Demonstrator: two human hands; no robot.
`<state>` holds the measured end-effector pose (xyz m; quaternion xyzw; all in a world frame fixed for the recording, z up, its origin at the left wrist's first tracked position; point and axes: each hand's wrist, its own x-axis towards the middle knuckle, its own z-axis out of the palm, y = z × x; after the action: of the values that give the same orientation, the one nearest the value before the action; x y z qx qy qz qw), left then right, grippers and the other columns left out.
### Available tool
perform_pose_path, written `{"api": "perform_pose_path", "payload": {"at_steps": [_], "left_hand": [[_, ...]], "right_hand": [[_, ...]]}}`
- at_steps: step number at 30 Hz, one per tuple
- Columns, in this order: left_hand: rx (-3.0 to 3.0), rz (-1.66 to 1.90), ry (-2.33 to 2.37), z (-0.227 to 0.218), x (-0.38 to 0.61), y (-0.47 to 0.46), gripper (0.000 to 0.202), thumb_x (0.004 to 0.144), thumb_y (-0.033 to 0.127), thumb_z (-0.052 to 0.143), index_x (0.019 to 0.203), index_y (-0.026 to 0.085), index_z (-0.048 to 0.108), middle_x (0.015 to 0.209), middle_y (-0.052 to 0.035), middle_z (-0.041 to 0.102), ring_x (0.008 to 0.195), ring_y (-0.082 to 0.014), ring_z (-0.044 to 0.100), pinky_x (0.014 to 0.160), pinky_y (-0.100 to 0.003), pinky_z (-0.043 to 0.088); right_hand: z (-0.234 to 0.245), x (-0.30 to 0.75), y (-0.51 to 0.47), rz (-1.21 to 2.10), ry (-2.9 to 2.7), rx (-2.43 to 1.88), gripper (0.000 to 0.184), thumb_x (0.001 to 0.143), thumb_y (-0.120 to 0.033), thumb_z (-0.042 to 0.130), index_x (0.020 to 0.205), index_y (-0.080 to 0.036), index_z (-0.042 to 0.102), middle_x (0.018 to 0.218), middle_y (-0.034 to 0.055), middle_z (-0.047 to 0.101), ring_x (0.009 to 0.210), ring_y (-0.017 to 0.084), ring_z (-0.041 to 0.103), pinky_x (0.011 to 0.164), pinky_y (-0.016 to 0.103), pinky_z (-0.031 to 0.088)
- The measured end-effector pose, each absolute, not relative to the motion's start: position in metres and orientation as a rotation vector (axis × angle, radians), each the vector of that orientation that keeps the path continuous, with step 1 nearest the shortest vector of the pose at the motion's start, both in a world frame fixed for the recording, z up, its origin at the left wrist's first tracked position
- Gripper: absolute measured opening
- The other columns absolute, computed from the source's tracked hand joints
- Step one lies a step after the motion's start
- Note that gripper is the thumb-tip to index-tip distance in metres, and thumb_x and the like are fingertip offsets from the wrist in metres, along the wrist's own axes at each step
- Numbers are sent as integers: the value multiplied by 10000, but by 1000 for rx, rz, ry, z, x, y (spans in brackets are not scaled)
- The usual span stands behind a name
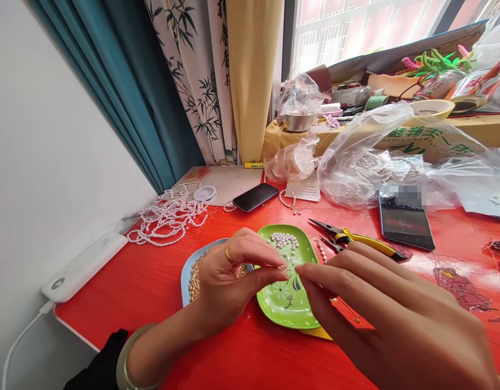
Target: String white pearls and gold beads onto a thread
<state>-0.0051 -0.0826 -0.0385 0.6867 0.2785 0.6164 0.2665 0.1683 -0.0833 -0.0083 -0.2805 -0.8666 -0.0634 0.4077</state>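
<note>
Left hand (pixel 229 276): grip closed, thumb and index pinching a small pale bit (pixel 283 267), too small to identify, above the green plate. Right hand (pixel 391 309): index tip and thumb near each other, just beside the left fingertips; whether that grip holds anything, cannot tell.

Directions from the green plate (pixel 270 306):
- On it, toward 12 o'clock: loose white pearl beads (pixel 284 239).
- 9 o'clock: blue plate (pixel 185 279) of gold beads (pixel 195 277), partly blocked by the left hand.
- 2 o'clock: yellow-handled pliers (pixel 367 244); a second tool alongside, its handle hidden behind the right hand. Beyond, a lit phone (pixel 407 225).
- 12 o'clock: small pearl loop (pixel 289 200).
- 11 o'clock: dark phone (pixel 255 196).
- 10 o'clock: heaped pearl strands (pixel 168 214).
- 1 o'clock: clear plastic bag (pixel 351 162).

All on a red desk (pixel 148 292).

Pose: left forearm enters from 7 o'clock, ringed finger bent, bracelet (pixel 125 360) at wrist; right hand enters from 4 o'clock, back upward, fingers extended.
</note>
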Motion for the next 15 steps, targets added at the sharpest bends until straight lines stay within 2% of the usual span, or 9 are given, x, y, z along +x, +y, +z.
{"api": "perform_pose_path", "payload": {"at_steps": [6,11,15], "left_hand": [[2003,1631,725,-40,-8,-82,268,702,-27,670,883,170,657,767,-12,651,735,-135,576,676,-303,473],[1923,1559,739,-42,-8,-82,266,702,29,697,907,197,673,774,-11,639,738,-137,571,666,-293,474],[1780,1483,815,-41,-8,-81,203,753,105,672,893,249,706,772,-7,639,730,-132,581,650,-277,488]], "right_hand": [[-6,166,-82,-171,-2213,-686,331,856,-90,445,569,-184,579,595,51,626,529,142,511,501,278,389],[-8,166,-74,209,-2130,-707,171,811,-74,515,739,-149,652,623,12,631,568,104,548,520,222,422],[-5,168,-65,514,-2100,-802,106,763,-92,598,738,-176,658,599,-33,628,513,73,515,447,185,379]]}}
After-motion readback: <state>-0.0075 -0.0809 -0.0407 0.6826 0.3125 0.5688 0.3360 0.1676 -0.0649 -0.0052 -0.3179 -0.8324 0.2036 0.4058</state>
